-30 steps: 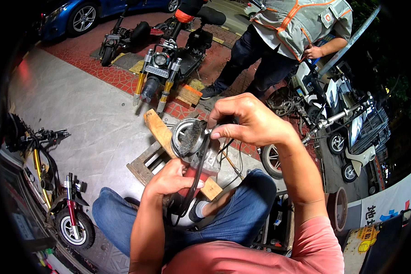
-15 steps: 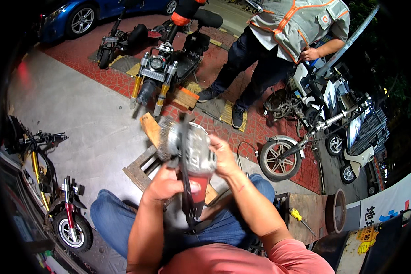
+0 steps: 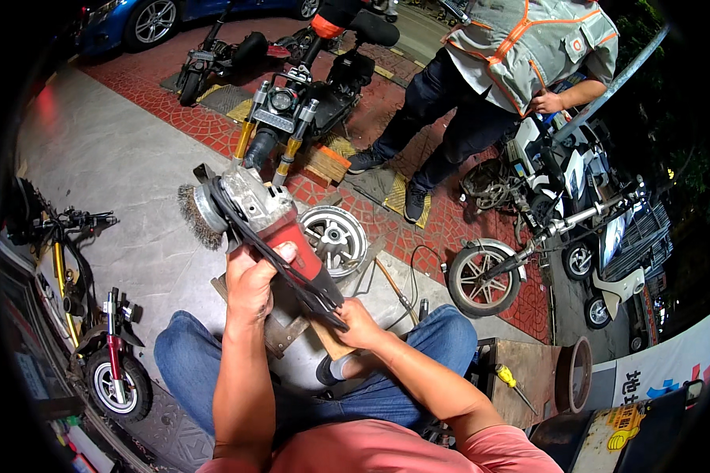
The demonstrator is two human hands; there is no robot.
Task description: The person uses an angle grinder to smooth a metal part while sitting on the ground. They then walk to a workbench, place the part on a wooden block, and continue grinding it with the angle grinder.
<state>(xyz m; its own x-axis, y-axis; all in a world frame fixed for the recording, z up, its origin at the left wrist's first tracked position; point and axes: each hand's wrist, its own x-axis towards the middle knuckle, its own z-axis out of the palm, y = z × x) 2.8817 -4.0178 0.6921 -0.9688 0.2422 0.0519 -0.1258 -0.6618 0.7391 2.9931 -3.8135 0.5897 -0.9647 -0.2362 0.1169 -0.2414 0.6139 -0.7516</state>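
I hold an angle grinder [image 3: 296,240] with a red body and a scuffed metal head in front of me. Its round wire brush [image 3: 199,214] points to the left. My left hand [image 3: 250,285] is closed round the body behind the head, thumb on top. At the tail end, my right hand [image 3: 361,325] is wrapped round the grinder and its black cord [image 3: 292,272], which lies looped along the tool. Just beyond the grinder, partly covered by it, is a bare wheel rim [image 3: 355,240] with a grey-white edge.
A wooden frame [image 3: 285,335] sits low between my knees. To the right, a yellow-handled screwdriver [image 3: 516,385] lies on a wooden box [image 3: 528,366]. A scooter [image 3: 280,102] without its front wheel and a standing person [image 3: 473,94] are ahead. A front wheel [image 3: 485,277] stands at right.
The grinder has swung left and tilted, its brush now pointing left. My right hand has moved from beside the head to the tail end. The wheel rim has come into sight.
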